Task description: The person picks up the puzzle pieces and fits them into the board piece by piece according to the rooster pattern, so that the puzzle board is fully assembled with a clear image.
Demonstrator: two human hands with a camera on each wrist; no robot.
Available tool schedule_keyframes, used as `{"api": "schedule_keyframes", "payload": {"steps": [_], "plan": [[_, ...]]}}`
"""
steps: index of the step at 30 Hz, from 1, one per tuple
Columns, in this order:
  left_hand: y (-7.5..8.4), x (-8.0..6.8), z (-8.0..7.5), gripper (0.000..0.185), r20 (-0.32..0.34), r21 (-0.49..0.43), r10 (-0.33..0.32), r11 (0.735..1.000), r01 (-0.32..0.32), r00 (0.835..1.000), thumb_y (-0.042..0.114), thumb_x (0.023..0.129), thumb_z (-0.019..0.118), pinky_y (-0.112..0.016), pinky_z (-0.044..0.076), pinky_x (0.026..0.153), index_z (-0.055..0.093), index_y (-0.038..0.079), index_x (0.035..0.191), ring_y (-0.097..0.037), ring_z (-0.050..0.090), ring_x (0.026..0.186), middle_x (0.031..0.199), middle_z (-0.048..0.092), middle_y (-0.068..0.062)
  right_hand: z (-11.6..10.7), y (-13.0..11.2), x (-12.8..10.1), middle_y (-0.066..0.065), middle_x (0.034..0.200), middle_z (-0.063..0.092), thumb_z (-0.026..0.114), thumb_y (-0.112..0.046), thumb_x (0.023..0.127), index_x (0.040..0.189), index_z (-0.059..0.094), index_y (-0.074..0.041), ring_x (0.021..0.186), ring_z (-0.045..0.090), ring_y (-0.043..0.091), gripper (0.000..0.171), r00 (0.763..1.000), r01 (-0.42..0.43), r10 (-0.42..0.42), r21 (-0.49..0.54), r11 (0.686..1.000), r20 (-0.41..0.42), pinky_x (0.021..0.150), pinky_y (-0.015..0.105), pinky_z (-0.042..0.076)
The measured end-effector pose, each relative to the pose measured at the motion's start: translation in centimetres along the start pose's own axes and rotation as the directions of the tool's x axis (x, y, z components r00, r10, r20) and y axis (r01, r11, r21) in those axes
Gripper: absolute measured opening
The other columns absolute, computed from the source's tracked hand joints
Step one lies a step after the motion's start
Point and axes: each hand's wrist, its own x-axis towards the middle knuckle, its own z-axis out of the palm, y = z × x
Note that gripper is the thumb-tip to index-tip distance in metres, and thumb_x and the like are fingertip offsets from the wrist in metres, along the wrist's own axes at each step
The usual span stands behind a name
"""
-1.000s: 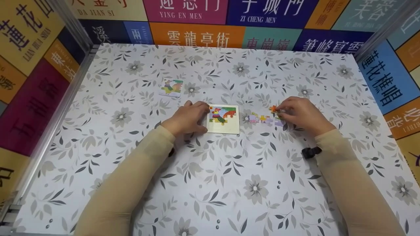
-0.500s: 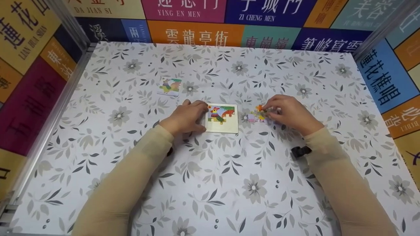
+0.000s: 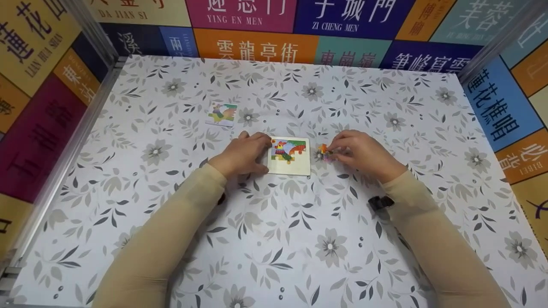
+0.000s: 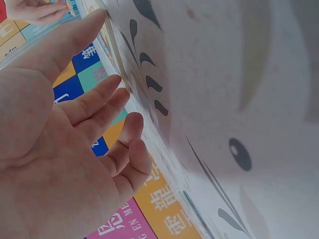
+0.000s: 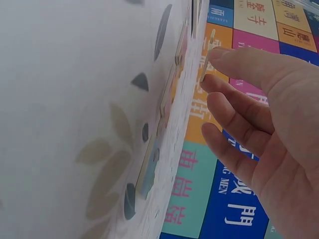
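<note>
Nearest the camera, two beige sleeves are reaching forward over the flower-patterned desk [image 3: 274, 239]. A black strap [image 3: 381, 202] is showing at the right wrist.

The left hand [image 3: 242, 154] is resting against the left edge of the puzzle board [image 3: 289, 156], fingers fairly straight and pressing rather than curling round it, probably bracing the board so it is not sliding while pieces are going in. The board is lying flat mid-desk, nearly square, edges roughly parallel to the desk's edges; the rooster picture is filling only its upper half, the lower half showing bare.

The right hand [image 3: 359, 152] is hovering just right of the board, its grip pinching a small orange puzzle piece [image 3: 323, 149] at the fingertips [image 5: 214, 52]. The piece is pointing leftward toward the board, apart from it; its long axis is too small to tell.

Farther off, up-left, a small picture card [image 3: 222, 114] showing the same rooster is lying flat, likely as reference. Colourful lettered walls are enclosing the desk.
</note>
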Motion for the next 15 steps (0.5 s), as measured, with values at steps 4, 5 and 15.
{"api": "schedule_keyframes", "payload": {"steps": [4, 5, 15], "plan": [[0.0, 0.0, 0.0, 0.067, -0.006, 0.000, 0.001, 1.000, -0.001, 1.000, 0.037, 0.076, 0.077, -0.044, 0.040, 0.092, 0.050, 0.016, 0.134, -0.029, 0.041, 0.111, 0.145, 0.043, 0.004, 0.3, -0.6, 0.4, -0.001, 0.099, 0.065, 0.073, -0.015, 0.083, 0.098, 0.076, -0.017, 0.091, 0.060, 0.016, 0.015, 0.999, 0.038, -0.038, -0.004, 0.999, -0.002, 0.082, 0.036, 0.050], [0.0, 0.0, 0.0, 0.067, -0.007, -0.001, 0.001, 1.000, -0.001, 1.000, 0.037, 0.076, 0.077, -0.044, 0.040, 0.092, 0.050, 0.016, 0.134, -0.029, 0.041, 0.111, 0.145, 0.043, 0.004, 0.4, -0.8, 0.5, -0.002, 0.099, 0.065, 0.073, -0.015, 0.083, 0.098, 0.076, -0.017, 0.091, 0.060, 0.015, 0.016, 0.999, 0.042, -0.042, -0.003, 0.999, -0.001, 0.082, 0.036, 0.049], [0.1, 0.0, 0.1, 0.067, -0.008, 0.010, -0.003, 1.000, 0.003, 1.000, 0.038, 0.076, 0.077, -0.044, 0.040, 0.093, 0.050, 0.015, 0.134, -0.029, 0.041, 0.113, 0.144, 0.043, 0.003, 1.0, -1.9, 1.5, -0.001, 0.103, 0.065, 0.073, -0.016, 0.083, 0.102, 0.075, -0.018, 0.098, 0.059, 0.017, 0.020, 0.998, 0.058, -0.057, -0.033, 0.998, 0.029, 0.088, 0.037, 0.048]]}}
